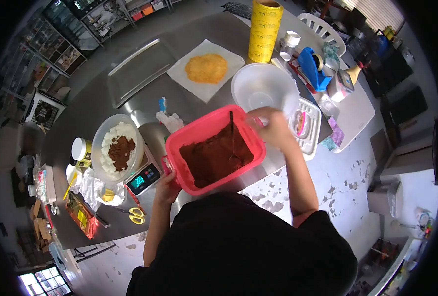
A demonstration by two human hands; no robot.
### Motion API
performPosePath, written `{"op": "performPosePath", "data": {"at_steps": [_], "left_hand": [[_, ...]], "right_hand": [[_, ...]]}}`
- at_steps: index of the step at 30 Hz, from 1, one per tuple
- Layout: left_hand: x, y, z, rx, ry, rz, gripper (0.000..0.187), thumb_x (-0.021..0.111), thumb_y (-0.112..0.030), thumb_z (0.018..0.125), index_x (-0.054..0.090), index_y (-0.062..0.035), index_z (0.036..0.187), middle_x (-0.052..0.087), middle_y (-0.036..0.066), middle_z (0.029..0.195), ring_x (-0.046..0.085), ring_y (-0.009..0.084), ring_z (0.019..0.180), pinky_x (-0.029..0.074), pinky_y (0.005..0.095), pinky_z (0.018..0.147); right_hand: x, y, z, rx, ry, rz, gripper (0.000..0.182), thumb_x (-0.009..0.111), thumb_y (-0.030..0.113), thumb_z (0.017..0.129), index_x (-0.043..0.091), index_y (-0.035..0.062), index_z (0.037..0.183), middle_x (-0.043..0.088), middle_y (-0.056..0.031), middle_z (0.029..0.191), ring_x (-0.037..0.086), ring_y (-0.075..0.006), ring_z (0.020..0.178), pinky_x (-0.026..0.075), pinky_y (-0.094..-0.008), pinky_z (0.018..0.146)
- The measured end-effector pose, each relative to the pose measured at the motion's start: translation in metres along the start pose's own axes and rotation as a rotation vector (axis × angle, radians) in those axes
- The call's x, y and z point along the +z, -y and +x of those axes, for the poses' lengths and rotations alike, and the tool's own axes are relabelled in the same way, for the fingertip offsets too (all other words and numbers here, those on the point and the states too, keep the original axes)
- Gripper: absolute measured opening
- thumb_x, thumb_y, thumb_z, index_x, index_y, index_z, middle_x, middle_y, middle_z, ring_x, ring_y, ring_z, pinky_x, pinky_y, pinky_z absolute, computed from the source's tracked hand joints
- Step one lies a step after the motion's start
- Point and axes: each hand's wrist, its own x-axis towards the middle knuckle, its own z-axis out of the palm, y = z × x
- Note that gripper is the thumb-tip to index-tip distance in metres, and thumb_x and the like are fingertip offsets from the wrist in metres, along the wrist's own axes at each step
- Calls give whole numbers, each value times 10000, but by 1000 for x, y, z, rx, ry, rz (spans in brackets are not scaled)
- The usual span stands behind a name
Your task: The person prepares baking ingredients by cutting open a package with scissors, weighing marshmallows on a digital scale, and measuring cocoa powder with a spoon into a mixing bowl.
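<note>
While left hand (165,187) grips red tub (214,148), right hand (273,129) holds lid (264,89); steel table (95,103) cluttered, speckled floor (337,172) below

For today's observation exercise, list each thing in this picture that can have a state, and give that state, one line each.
pink tub: open, tilted, part-filled with brown powder
spoon: standing in the powder
left hand: gripping the tub's near corner
right hand: at the tub's far rim, blurred
clear bowl: on the scale, holding white and brown powder
scale: switched on, display lit
white bowl: upright, looks empty
metal tray: flat, bare
</note>
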Motion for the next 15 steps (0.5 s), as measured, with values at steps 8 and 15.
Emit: {"op": "performPosePath", "data": {"at_steps": [8,15], "left_hand": [[-2,-2,1,-11,24,19,404,498,-172,836,387,-49,1205,519,89,1129,517,236,1028,414,404,871],[7,-6,-5,-32,-48,79,375,516,-234,835,443,-38,1147,550,71,1057,544,207,951,429,396,836]], "right_hand": [[-28,-184,-73,677,-351,-595,370,603,332,726,621,-13,856,603,-214,752,601,-346,690,475,-381,651],[-19,-215,-76,800,-375,-604,446,533,393,779,612,-29,658,567,-263,637,584,-404,649,469,-441,635]]}}
